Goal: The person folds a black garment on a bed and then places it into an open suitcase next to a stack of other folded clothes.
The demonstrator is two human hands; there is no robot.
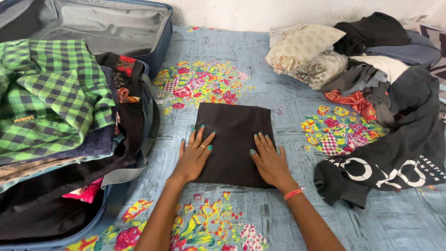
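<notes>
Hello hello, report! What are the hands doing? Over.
Left hand and right hand open, flat on folded black cloth. Cloth on floral sheet. Packed suitcase left, clothes pile right; nothing blocking.

Both forearms are left bare, no sleeves being seen. Teal polish is worn on the fingernails of the left hand and the right hand. A thin ring is seen on one left finger, and an orange band circles the right wrist.

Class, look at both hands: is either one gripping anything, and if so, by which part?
Nothing is gripped. The left hand and right hand lie flat, fingers spread, pressing on the near half of the folded black garment.
</notes>
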